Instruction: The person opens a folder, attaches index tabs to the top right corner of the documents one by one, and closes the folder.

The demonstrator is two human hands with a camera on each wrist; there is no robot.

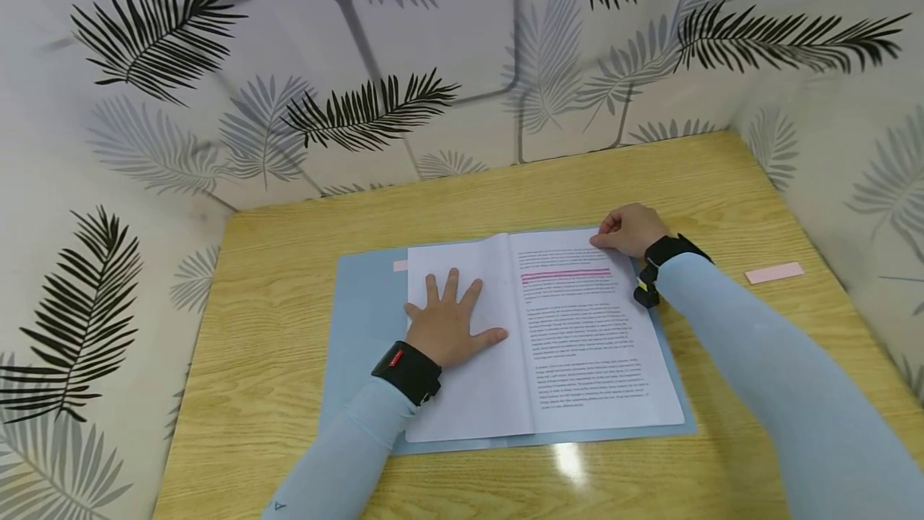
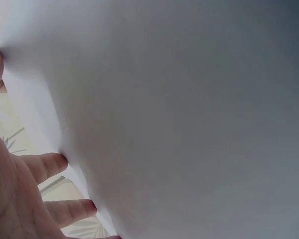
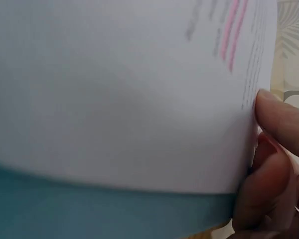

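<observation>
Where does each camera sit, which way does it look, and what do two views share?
Head: on the head, looking forward and down at the blue folder; left hand, right hand and light-blue sleeves show.
Left wrist: on that wrist, looking closely at the blank page; part of the left hand shows.
Right wrist: on that wrist, looking at the printed page; part of the right hand shows, pinching the page's edge.
Shared: head and right wrist both show the pink highlighted lines.
</observation>
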